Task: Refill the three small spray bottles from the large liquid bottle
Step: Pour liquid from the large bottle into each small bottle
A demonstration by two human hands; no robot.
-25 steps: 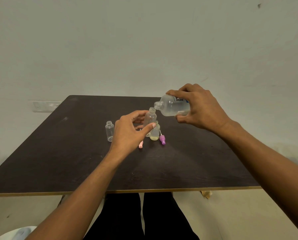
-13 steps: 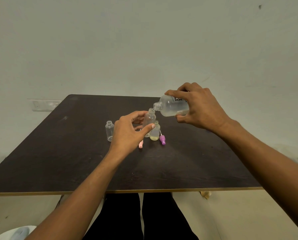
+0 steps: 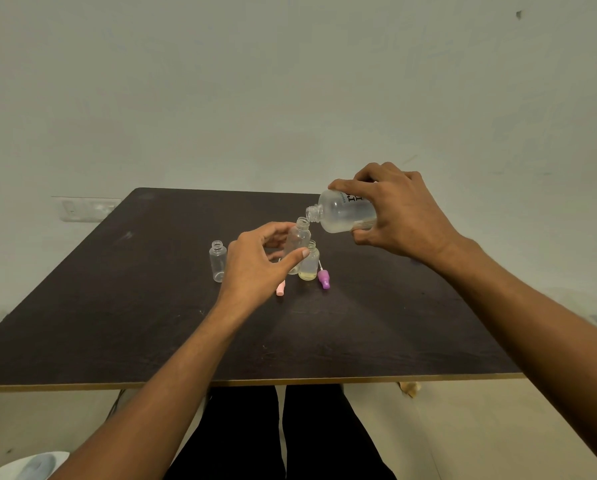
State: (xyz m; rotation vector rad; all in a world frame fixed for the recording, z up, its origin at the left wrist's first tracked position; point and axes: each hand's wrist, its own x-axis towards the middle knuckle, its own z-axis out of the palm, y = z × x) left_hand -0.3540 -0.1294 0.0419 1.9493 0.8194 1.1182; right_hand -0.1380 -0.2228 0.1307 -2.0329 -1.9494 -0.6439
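Pouring across a narrow neck is the main risk: the large bottle [image 3: 345,211] lies tipped near horizontal, its open mouth just above and beside the held small bottle [image 3: 299,237], so a slight misalignment or too quick a tilt would likely run liquid down the outside onto the table [image 3: 117,306]. A nudge could topple the partly filled bottle [image 3: 309,263] just beside it (pale yellow liquid at its base). Right hand [image 3: 401,213] wraps the large bottle's body. Left hand [image 3: 255,261] pinches the held small bottle between thumb and fingers. The empty third bottle [image 3: 218,261] stands apart, leftward.
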